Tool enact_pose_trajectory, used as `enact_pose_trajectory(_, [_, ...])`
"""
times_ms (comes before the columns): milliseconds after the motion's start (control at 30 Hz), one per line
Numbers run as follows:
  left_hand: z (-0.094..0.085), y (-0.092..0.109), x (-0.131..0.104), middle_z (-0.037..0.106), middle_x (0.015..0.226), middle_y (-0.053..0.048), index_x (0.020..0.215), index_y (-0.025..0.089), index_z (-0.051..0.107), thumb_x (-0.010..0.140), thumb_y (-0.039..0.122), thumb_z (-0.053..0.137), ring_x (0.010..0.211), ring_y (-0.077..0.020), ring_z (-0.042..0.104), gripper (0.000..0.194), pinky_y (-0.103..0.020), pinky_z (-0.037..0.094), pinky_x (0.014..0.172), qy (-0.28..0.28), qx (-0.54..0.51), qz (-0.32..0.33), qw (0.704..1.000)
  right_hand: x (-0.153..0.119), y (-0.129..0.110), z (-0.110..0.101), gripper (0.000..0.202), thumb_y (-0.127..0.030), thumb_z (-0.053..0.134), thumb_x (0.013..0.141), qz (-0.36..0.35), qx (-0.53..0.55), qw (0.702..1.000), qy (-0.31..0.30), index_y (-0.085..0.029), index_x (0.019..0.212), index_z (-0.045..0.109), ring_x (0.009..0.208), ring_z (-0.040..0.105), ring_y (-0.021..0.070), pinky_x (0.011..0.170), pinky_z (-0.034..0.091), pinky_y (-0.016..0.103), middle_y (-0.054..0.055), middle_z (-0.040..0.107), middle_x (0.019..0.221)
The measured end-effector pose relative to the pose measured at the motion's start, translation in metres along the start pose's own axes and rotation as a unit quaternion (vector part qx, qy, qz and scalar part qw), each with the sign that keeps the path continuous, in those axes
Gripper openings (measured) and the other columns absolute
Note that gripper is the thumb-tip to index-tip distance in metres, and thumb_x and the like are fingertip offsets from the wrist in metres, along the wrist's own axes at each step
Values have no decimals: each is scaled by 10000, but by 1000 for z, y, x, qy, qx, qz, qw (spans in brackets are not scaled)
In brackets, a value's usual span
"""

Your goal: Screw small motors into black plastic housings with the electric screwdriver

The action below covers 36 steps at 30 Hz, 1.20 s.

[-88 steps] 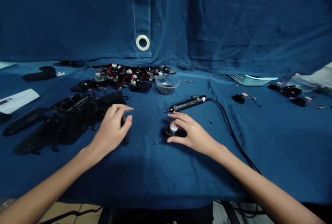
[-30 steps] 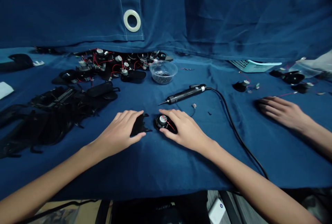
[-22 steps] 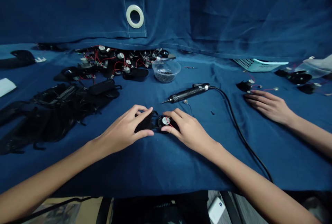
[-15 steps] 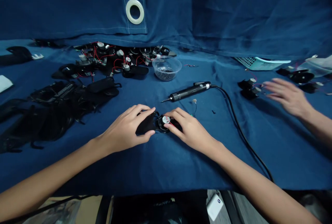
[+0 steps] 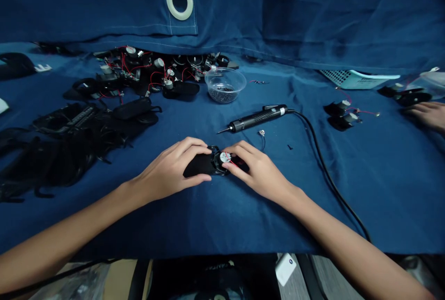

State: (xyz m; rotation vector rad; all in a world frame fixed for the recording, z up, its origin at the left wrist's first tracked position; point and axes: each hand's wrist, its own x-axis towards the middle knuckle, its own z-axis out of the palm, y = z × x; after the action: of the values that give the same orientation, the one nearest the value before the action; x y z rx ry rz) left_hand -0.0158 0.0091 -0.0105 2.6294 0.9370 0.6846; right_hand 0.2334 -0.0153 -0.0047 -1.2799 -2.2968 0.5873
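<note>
Around a black plastic housing (image 5: 199, 164) on the blue cloth, my left hand (image 5: 175, 163) has its thumb and fingers closed on the two long edges. My right hand (image 5: 255, 165) pinches a small round silver motor (image 5: 225, 157) with red wires, seated at or over the ring-shaped right part of the housing. Whether the motor is fully inside cannot be made out, as my fingers cover its right side. Just beyond my hands lies a black electric screwdriver (image 5: 257, 118), its bit pointing left. A short dark wire with a small connector (image 5: 262, 133) rests behind my right hand.
A clear bowl of small dark screws (image 5: 225, 86) stands at the back. Left are a heap of motor assemblies (image 5: 160, 75) and piled black housings (image 5: 76, 137). Two motor assemblies (image 5: 342, 115), a turquoise basket (image 5: 361, 80) and another person's hand (image 5: 431, 115) are right. The screwdriver cord (image 5: 323, 168) runs frontward.
The other person's hand has drawn away to the right from the two motor assemblies. My hands keep nearly the same hold on the housing and motor, and the view has shifted slightly.
</note>
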Motion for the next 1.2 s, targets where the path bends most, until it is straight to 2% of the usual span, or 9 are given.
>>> enact_pose_trajectory(133, [3,-4,0,599,1269,-76,1154,189,614,895,407,628,1143,-200,578,339,-360,456,997,9,13,52,999,1,1,1,284,-385,487,963,-10,2,1000,1,-215,1174,571,1017,609,191,915,512,363,70,613,1138])
enact_pose_trajectory(333, [9,-8,1,675,1186,-52,1120,183,654,879,381,657,1170,-205,572,312,-350,467,968,33,26,90,995,1,3,1,299,-391,483,964,-14,2,1000,-2,-208,1183,571,1032,599,190,930,505,366,65,610,1145])
enact_pose_trajectory(533, [6,-6,5,685,1174,-41,1137,169,651,897,378,633,1156,-212,574,319,-346,463,942,30,63,121,990,0,4,1,316,-404,483,963,-14,7,1000,0,-208,1196,570,1053,594,173,959,491,347,53,601,1162])
enact_pose_trajectory(1033, [2,-4,9,682,1172,-39,1134,176,651,905,384,617,1142,-213,561,311,-341,453,932,5,81,125,989,0,4,1,320,-401,488,961,-15,6,1000,-1,-202,1197,572,1048,596,170,954,490,338,55,601,1157])
enact_pose_trajectory(1200, [4,-3,8,683,1167,-25,1137,170,644,909,372,616,1134,-206,563,306,-334,462,925,16,79,124,989,0,4,1,314,-403,497,956,-14,7,1000,-3,-200,1181,581,1044,597,172,945,496,338,51,607,1148])
